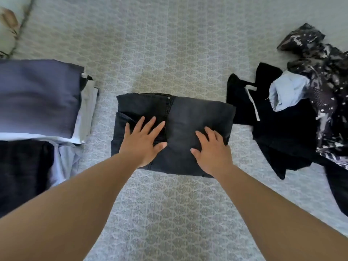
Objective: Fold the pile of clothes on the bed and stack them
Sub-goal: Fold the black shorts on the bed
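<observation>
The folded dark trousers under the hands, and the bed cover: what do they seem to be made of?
The trousers look like washed black denim: a faded matte grey-black surface, thick folded edges, a stitched seam and a rivet near the waistband. The bed cover seems a thin woven or printed cloth, matte, with a repeating pale grey pattern; the fibre cannot be told.

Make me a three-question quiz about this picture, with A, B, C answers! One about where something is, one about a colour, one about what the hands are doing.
1. Where is the unfolded clothes pile?
A. right of the jeans
B. left of the jeans
C. under the jeans

2. What colour is the top garment of the folded stack?
A. red
B. navy blue
C. yellow

3. How are the left hand and right hand?
A. fists
B. flat on the folded black jeans
C. lifted away

Answers: 1 A, the jumble lies rightward. 2 B, it looks dark blue. 3 B, fingers spread, pressing.
</observation>
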